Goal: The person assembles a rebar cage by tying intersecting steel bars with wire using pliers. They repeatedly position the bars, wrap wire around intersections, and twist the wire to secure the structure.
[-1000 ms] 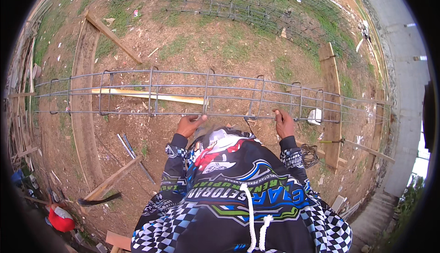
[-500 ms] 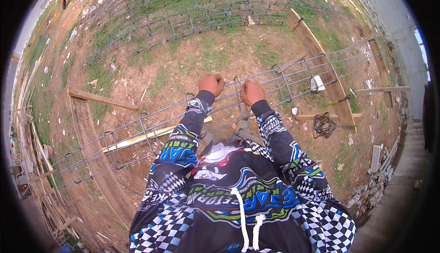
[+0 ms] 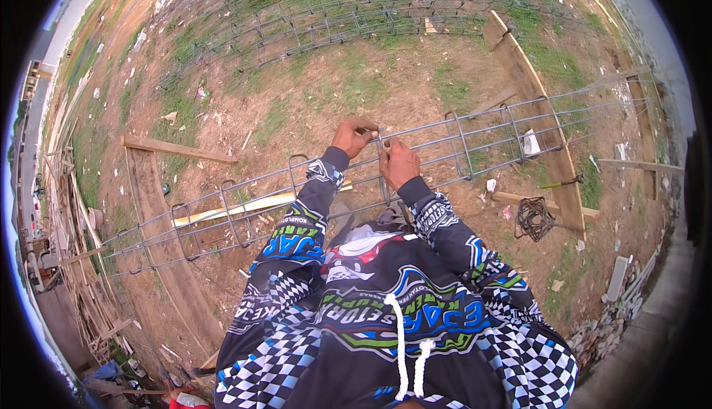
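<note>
A long cage of steel rebar [image 3: 426, 143] with square stirrups runs across in front of me, rising from lower left to upper right. My left hand [image 3: 356, 137] is pinched at the cage's far top bar, right by a stirrup [image 3: 383, 186]. On the other side of that stirrup, my right hand [image 3: 399, 163] has its fingers curled and pressed together against the bars. Anything small between the fingertips of either hand is too fine to make out. The two hands almost touch.
Wooden planks [image 3: 530, 109] prop the cage at the right, and another board [image 3: 159, 220] lies under its left part. A coil of dark wire [image 3: 534, 218] rests on the ground at right. More rebar cages [image 3: 334, 20] lie on the grass beyond.
My left hand has moved right along the far bar to the stirrup. My right hand has come closer to it. The whole view has shifted slightly.
</note>
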### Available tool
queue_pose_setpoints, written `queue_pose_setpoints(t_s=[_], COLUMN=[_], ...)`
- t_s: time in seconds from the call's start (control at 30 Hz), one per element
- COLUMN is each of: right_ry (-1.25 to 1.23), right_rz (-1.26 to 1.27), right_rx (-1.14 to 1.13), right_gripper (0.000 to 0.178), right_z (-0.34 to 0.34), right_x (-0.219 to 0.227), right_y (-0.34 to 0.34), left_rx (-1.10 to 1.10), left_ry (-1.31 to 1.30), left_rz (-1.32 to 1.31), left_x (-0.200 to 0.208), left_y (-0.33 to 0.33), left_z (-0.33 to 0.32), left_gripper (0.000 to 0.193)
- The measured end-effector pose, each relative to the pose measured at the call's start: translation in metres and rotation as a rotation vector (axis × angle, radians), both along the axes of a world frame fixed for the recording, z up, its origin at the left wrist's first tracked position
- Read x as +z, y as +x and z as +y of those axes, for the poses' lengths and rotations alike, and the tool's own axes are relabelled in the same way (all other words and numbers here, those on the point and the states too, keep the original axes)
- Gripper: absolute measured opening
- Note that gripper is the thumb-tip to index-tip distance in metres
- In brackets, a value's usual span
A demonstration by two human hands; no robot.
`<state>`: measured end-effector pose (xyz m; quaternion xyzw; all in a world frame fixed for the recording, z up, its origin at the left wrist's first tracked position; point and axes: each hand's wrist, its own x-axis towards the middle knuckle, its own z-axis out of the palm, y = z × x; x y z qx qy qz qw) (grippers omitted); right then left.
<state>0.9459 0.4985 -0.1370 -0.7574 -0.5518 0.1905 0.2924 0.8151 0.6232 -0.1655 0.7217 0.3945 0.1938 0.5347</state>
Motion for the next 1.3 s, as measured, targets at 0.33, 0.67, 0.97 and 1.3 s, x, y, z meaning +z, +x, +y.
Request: queue_pose_setpoints(t_s=[0.33,0.67,0.97,1.3], right_ry=[0.047,-0.121,-0.094,-0.380], right_rz=[-0.079,-0.233,-0.384,0.008], right_rx=[0.072,0.078,0.503,0.449], right_gripper=[0.015,0.014,0.014,0.022], right_z=[0.004,0.005,0.056,0.093], right_x=[-0.008,0.005,0.027,-0.012], right_y=[0.005,-0.005,0.048,0.081], left_rx=[-0.198,-0.120,-0.063,-0.085], left_ry=[0.254,0.248,0.150,0.146], left_rz=[0.129,0.011,-0.007,0.045], left_x=[0.023,0.001,-0.006,-0.001], left_y=[-0.001,-0.004,-0.002,-0.004], left_z=[-0.007,-0.015,-0.013,-0.013], left_gripper=[0.037,0.022,0.021,0.021])
